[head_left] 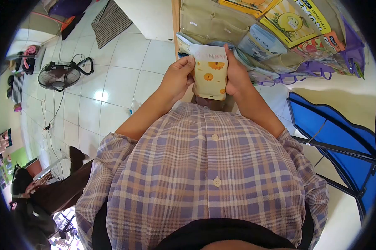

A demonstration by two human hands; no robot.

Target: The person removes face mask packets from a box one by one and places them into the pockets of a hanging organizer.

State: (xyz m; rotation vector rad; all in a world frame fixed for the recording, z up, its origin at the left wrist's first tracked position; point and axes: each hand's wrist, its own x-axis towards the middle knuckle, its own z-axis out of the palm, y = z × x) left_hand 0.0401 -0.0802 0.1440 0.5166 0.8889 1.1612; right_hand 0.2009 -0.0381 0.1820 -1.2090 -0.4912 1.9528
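A soft, pale yellow packet (209, 81) with orange flowers and a white top band with pink lettering is held upright in front of my chest. My left hand (179, 77) grips its left edge, thumb near the top band. Along the right edge my right hand (236, 73) is closed on the same packet, its thumb pointing up; most of its fingers are hidden behind. Just beyond my hands hangs a beige pocket organizer (192, 21). Its pockets hold a yellow lemon mask packet (295, 23), a light blue packet (261, 43) and a red-orange packet (321, 46).
A black fan (59, 76) stands on the white tiled floor (125, 85) to the left, with cables trailing. A striped mat (109, 24) lies farther off. On the right is a blue panel with a black metal frame (333, 133). A person in dark clothes (59, 191) is at lower left.
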